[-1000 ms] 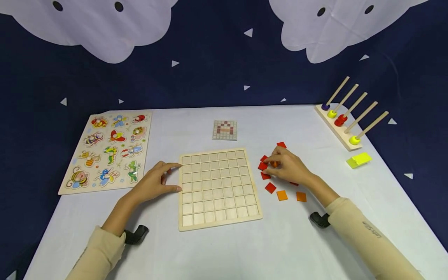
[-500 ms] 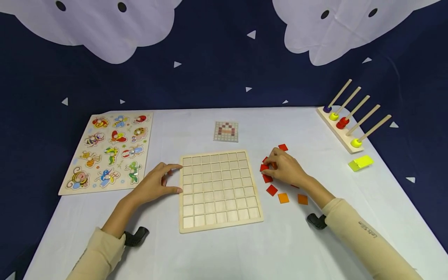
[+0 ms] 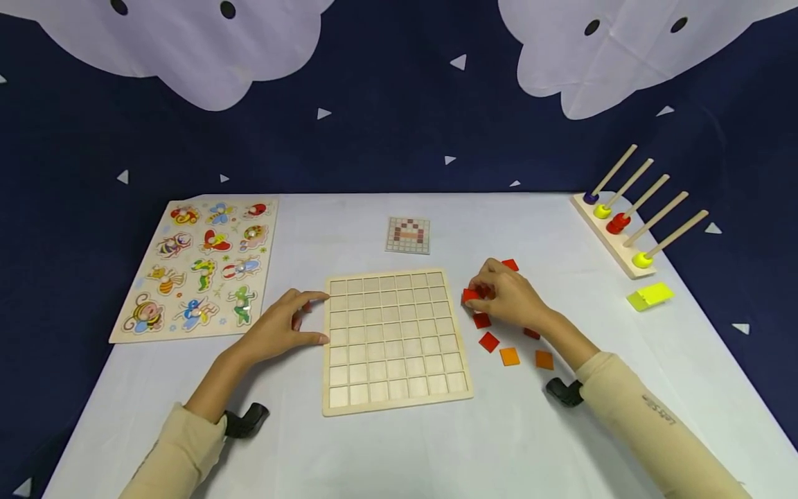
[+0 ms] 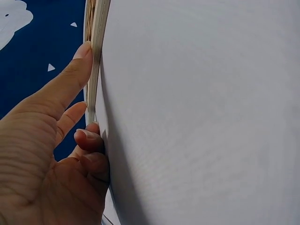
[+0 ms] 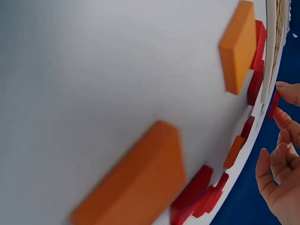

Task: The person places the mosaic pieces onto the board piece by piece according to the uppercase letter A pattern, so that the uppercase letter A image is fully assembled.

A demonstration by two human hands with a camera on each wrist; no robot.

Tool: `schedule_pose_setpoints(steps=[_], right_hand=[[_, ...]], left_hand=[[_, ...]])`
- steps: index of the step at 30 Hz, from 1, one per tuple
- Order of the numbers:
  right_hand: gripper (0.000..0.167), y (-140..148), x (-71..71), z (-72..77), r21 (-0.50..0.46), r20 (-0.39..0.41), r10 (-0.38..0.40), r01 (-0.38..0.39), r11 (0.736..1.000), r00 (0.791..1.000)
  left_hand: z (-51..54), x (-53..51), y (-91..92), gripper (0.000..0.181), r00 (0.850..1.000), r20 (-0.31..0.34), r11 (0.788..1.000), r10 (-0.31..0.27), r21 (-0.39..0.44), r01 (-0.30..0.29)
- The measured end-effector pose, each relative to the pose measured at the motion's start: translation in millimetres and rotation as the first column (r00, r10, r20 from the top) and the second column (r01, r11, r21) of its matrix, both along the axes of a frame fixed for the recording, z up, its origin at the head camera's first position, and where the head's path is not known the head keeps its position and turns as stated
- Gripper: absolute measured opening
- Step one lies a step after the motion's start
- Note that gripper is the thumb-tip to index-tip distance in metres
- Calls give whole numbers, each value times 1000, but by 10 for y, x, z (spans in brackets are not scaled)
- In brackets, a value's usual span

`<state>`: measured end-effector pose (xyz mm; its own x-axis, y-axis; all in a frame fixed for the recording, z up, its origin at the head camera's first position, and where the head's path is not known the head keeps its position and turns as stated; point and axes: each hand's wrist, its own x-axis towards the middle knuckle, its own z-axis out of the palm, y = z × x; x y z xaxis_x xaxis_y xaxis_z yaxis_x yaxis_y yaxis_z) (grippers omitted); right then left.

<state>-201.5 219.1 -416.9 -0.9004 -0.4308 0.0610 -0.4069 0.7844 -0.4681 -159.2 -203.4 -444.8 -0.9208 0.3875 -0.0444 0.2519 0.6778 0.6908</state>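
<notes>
A pale wooden grid board [image 3: 325, 360] lies flat on the table. My left hand [image 3: 274, 329] rests its thumb and index fingertip against the board's left edge; in the left wrist view the thumb [image 4: 77, 70] touches that side. At the board's right, my right hand [image 3: 512, 298] pinches a red square tile [image 5: 274, 104] between thumb and finger, held above the table in the right wrist view. Several red tiles [image 3: 489, 342] lie around and under that hand. Orange tiles [image 3: 509, 356] lie nearer the front; some tiles are hidden by the hand.
Behind the board lies a small pattern card [image 3: 408, 235]. An insect puzzle board [image 3: 199, 270] is at the left. A wooden peg stand [image 3: 614, 239] with coloured beads and a yellow-green block [image 3: 650, 296] stand at the right. A dark cloth [image 3: 386, 138] hangs behind the table.
My right hand's thumb and fingers have closed on a red tile in the pile. The left hand keeps its place at the board's edge. The head view has shifted slightly.
</notes>
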Motion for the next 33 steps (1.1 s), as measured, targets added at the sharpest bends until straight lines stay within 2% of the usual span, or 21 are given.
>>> schedule_pose_setpoints(steps=[10,20,33], right_hand=[[27,-212,-84,53,-32,-5,86,-86,996,996],[26,-453,-151,83,-51,10,125,-125,991,992],[27,-742,-282,108,-30,-5,179,-179,983,984]], left_hand=[[-11,3,2,73,1000,-15,1000,-12,18,12],[-32,0,2,73,1000,-15,1000,-3,13,3],[-30,1,7,74,1000,2,1000,11,16,-11]])
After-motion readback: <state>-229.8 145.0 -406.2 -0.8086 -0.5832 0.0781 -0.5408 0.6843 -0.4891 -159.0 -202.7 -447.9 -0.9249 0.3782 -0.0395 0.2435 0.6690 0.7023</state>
